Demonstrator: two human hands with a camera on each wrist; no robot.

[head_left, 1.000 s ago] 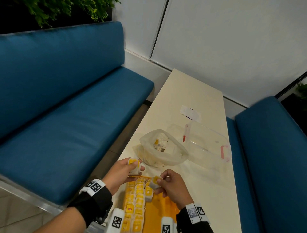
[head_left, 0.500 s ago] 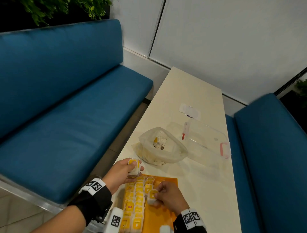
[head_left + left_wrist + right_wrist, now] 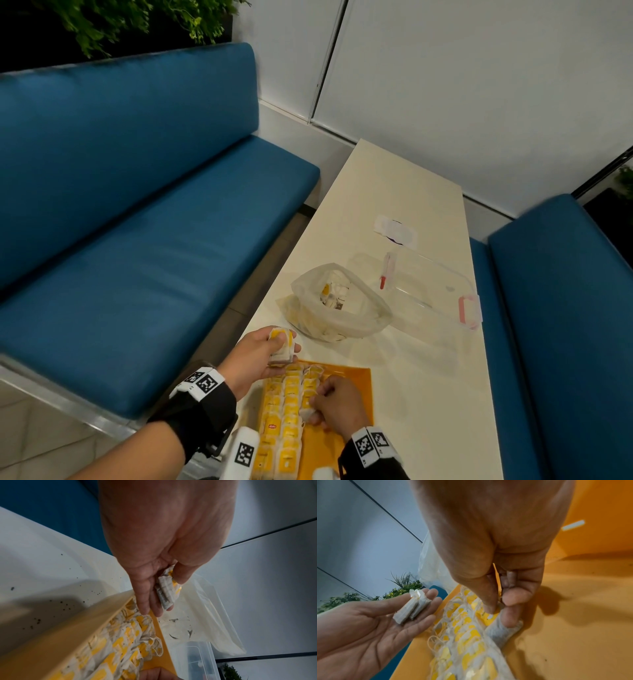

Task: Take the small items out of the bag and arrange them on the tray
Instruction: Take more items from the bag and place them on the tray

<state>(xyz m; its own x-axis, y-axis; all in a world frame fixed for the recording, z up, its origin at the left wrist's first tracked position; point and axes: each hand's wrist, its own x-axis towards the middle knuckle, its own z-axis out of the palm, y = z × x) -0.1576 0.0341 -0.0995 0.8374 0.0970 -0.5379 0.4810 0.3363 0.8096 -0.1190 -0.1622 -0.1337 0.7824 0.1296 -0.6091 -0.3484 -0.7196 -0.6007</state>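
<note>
An orange tray (image 3: 356,380) lies at the near table edge with rows of yellow-tagged tea bags (image 3: 286,421) along its left side. My left hand (image 3: 282,346) hovers over the tray's far left corner and holds a small stack of tea bags (image 3: 166,593) between thumb and fingers. My right hand (image 3: 498,607) pinches one tea bag (image 3: 503,630) and sets it down against the right side of the rows. The translucent plastic bag (image 3: 339,305) stands open just beyond the tray, more tea bags inside.
A clear plastic container (image 3: 431,291) with pink latches sits right of the bag. A white paper slip (image 3: 395,231) lies farther along the table. Blue benches (image 3: 137,257) flank the narrow table on both sides.
My right hand has carried its tea bag from the tray's far end back toward me and lowered it beside the rows. The left hand has stayed put with its stack.
</note>
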